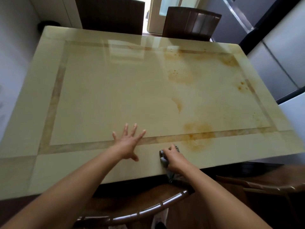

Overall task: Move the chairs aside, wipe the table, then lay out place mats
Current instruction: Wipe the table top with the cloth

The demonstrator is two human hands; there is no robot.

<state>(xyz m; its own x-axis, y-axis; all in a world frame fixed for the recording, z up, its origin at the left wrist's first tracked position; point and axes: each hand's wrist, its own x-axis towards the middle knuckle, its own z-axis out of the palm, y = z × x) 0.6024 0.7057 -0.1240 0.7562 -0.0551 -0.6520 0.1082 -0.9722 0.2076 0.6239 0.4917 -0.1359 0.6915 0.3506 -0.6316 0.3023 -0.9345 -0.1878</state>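
Note:
A glossy cream table (102,96) with a tan inlaid border fills the view. Orange-brown stains (198,138) mark its right half, the nearest one just right of my right hand. My left hand (127,142) lies flat on the tabletop near the front edge, fingers spread. My right hand (173,157) grips a bunched grey cloth (163,160) against the table's front edge; part of the cloth hangs over the edge. A dark wooden chair (148,210) stands directly below me at the near side, its curved back rail showing.
Two dark chairs stand at the far side, one at left (110,14) and one at right (189,22). Another wooden chair (264,184) sits at the near right. A grey cabinet (280,55) runs along the right. A pale wall borders the left.

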